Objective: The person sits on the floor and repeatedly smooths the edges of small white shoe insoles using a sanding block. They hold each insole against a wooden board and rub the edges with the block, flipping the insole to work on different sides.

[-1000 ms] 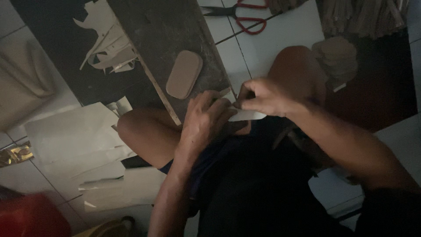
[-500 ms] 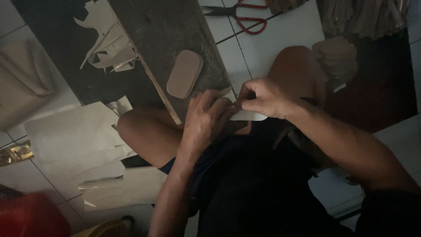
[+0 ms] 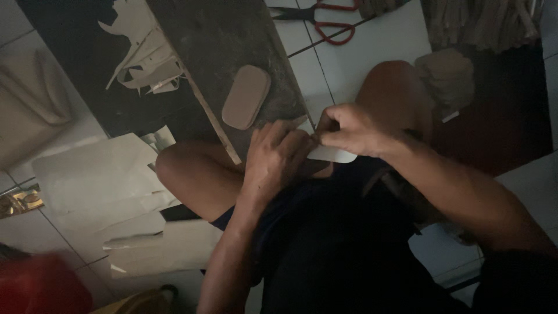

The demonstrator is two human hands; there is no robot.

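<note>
I sit on a tiled floor with my knees apart. My left hand [image 3: 278,158] and my right hand [image 3: 349,131] meet over my lap, both gripping a small pale flat piece [image 3: 332,154] of sheet material. Only its lower rounded end shows under my right hand. The fingers of both hands are closed around its edge. Just beyond my left hand lies an oval tan pad [image 3: 246,96] on a dark board [image 3: 221,40].
Red-handled scissors [image 3: 325,17] lie on the tiles at the top. Pale offcuts [image 3: 148,55] sit on the board's left. Large pale sheets [image 3: 99,174] cover the floor at left. A stack of tan cut pieces [image 3: 447,75] is by my right knee. A red object [image 3: 40,288] sits bottom left.
</note>
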